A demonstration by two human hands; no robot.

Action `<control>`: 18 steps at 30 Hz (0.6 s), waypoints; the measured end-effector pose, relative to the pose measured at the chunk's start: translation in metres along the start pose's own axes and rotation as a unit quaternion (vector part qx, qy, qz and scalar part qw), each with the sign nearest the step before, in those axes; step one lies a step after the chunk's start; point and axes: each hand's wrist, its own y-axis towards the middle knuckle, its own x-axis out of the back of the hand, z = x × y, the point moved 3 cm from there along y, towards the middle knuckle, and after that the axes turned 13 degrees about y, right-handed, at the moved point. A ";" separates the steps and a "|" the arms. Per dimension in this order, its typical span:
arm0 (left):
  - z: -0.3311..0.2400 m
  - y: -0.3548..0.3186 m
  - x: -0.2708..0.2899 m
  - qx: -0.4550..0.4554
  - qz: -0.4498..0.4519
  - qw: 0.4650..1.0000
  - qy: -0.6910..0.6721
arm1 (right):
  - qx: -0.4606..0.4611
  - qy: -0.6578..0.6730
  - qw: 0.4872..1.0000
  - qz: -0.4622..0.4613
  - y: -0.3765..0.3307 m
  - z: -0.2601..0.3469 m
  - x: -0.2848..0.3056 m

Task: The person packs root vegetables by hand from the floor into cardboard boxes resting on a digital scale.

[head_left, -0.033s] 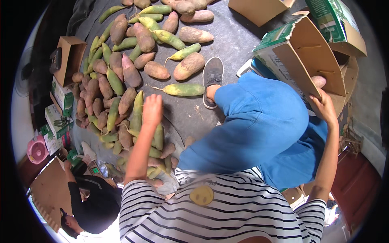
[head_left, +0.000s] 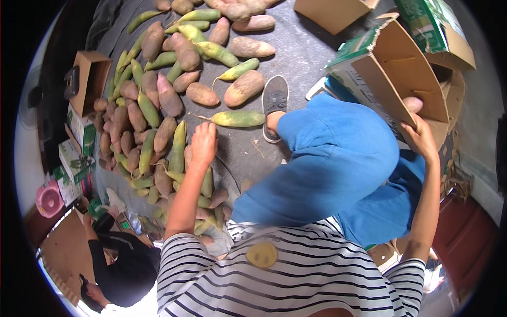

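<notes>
Brown and yellow-green long tubers [head_left: 158,100] lie in a heap on the dark ground. My left hand [head_left: 203,143] reaches down to the near edge of the heap, its fingers resting on a yellow-green tuber [head_left: 178,150] without closing on it. My right hand [head_left: 420,136] is raised at the mouth of an open cardboard box [head_left: 401,68] on my right. Its fingers hold a brown tuber [head_left: 413,104] against the box's inner flap. My blue-trousered knees [head_left: 338,164] sit between the two hands.
My grey shoe [head_left: 274,100] stands beside a green tuber [head_left: 237,118]. A small open carton [head_left: 92,79] and green-printed packs [head_left: 74,158] line the left edge. Another person in black [head_left: 124,264] crouches at lower left. More cartons [head_left: 332,13] lie at the top.
</notes>
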 end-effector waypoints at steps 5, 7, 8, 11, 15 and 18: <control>-0.030 0.031 0.038 0.068 0.008 0.991 -0.112 | 0.019 -0.029 0.999 0.023 -0.002 -0.006 0.002; -0.030 0.033 0.069 0.080 -0.008 0.989 -0.121 | 0.079 -0.028 0.996 -0.004 -0.003 -0.008 0.003; -0.032 0.036 0.091 0.073 -0.075 0.981 -0.166 | 0.080 -0.049 0.996 0.002 -0.002 -0.011 0.005; -0.042 0.053 0.155 0.105 -0.158 0.935 -0.298 | 0.055 -0.064 0.996 -0.012 -0.002 -0.018 0.004; -0.081 0.083 0.242 0.051 -0.263 0.816 -0.512 | 0.075 -0.096 0.992 -0.024 -0.003 -0.017 0.004; -0.131 0.112 0.293 -0.048 -0.341 0.755 -0.558 | 0.082 -0.077 0.994 -0.015 -0.005 -0.017 0.005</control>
